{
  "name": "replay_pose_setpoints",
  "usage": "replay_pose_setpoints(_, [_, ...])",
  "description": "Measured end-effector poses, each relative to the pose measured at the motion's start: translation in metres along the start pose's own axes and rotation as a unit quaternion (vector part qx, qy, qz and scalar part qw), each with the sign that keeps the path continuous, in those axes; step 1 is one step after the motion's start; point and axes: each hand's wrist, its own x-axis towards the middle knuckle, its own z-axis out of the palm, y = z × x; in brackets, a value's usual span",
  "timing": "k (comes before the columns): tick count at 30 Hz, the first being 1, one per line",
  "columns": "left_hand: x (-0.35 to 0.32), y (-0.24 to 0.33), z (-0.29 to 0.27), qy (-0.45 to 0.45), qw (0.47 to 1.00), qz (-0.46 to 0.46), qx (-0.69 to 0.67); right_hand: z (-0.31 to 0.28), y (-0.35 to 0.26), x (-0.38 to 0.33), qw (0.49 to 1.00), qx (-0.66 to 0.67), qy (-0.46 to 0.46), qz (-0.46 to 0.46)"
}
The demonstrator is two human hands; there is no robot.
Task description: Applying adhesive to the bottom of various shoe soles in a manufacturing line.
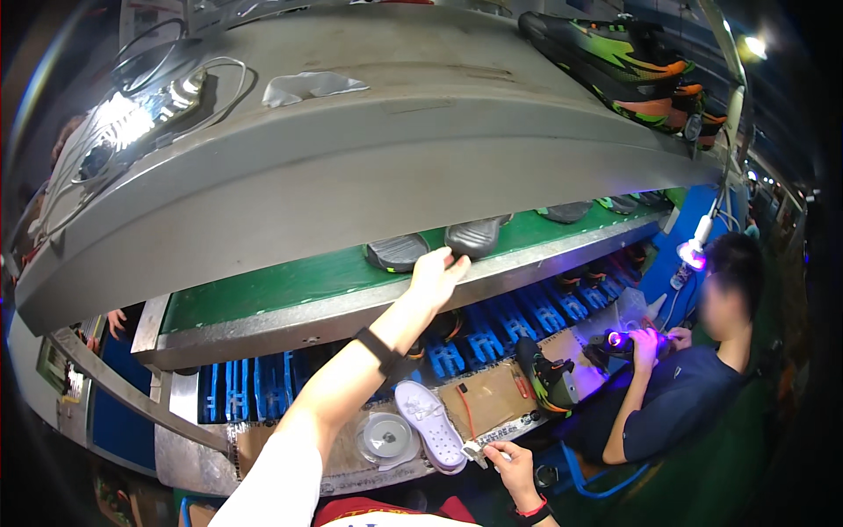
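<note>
— What does the left grip have?
— Its fingertips are at the near edge of a rounded black sole, which lies just beyond them. Whether they clasp it or only touch it, I cannot tell.
— And the right grip?
— Closed, with a small pale piece pinched between thumb and fingers.
— What sits closest to each?
— Just to the left of the black sole, beyond the left grip's wrist, lies a flatter dark sole. Both rest on a green belt. Just left of the right grip is a lavender clog, its near end beside the pale piece.
— Further out?
— Left of the clog, a round clear container stands on the tabletop. Beyond the right grip and a little to its right is a dark shoe with green and orange patches. Farther right, a co-worker in a dark shirt handles something dark under violet light. Blue racks run below the belt.
— Above the left grip?
— A broad grey shelf, with a white cloth on it and dark, green and orange shoes at its far right.
</note>
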Motion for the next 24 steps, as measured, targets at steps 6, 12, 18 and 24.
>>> replay_pose_setpoints(6, [-0.068,0.01,-0.009,0.023,0.99,-0.028,-0.133,0.012,0.007,0.009,0.999,-0.008,-0.048,0.001])
replay_pose_setpoints(12, [-0.047,0.025,-0.035,-0.02,0.997,-0.014,-0.07,0.031,-0.002,0.012,0.995,-0.027,-0.09,-0.017])
replay_pose_setpoints(18, [-0.082,0.038,-0.049,0.005,0.989,-0.014,-0.144,0.032,0.014,0.009,0.994,-0.034,-0.099,0.003])
replay_pose_setpoints(24, [-0.098,0.107,-0.118,0.146,0.983,0.062,-0.096,0.04,0.019,0.013,0.993,-0.049,-0.105,0.006])
